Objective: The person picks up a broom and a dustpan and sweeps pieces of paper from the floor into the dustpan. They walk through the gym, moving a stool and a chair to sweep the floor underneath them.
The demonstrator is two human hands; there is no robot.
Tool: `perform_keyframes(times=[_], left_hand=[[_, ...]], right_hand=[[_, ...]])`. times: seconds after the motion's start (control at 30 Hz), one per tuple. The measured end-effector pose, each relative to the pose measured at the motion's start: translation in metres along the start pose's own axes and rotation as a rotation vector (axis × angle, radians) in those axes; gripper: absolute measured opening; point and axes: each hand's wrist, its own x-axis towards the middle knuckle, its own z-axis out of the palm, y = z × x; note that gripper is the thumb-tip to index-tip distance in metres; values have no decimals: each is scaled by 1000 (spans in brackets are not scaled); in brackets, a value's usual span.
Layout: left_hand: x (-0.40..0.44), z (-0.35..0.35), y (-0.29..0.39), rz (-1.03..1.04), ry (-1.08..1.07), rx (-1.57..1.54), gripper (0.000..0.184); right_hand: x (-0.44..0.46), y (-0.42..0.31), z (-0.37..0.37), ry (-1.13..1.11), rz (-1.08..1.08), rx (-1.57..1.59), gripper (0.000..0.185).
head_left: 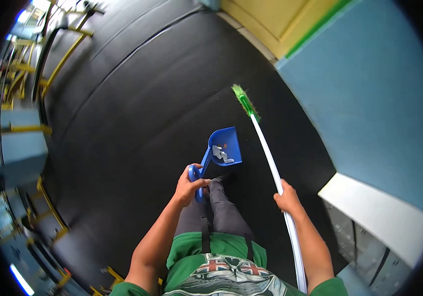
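Note:
My left hand grips the handle of a blue dustpan, fingers wrapped around its upper end. Inside the pan lie crumpled white scraps and a small orange-red bit. On the other side, my right hand is closed around the white pole of a broom. The broom's green bristles point away from me, beyond the dustpan and to its right. Pan and bristles are apart from each other. Whether either one touches the floor I cannot tell.
Black matting covers the floor, with seams running across it. A blue wall stands on the right, beside a yellow door. A white-topped ledge juts out at lower right. Yellow-framed gym equipment lines the left.

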Motion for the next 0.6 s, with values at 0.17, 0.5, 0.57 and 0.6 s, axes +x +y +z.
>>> perform_keyframes(times=[0.17, 0.5, 0.57, 0.6], left_hand=[[-29, -21, -51, 18, 157, -195, 57], [-31, 28, -138, 80, 413, -400, 58], [-28, 28, -147, 103, 425, -414, 57], [-44, 15, -131, 84, 437, -388, 56]], right_hand=[[70, -55, -6, 57, -188, -221, 51], [163, -38, -9, -21, -114, -680, 37], [166, -7, -3, -60, -28, -752, 34], [131, -16, -1, -80, 2, -794, 33]])
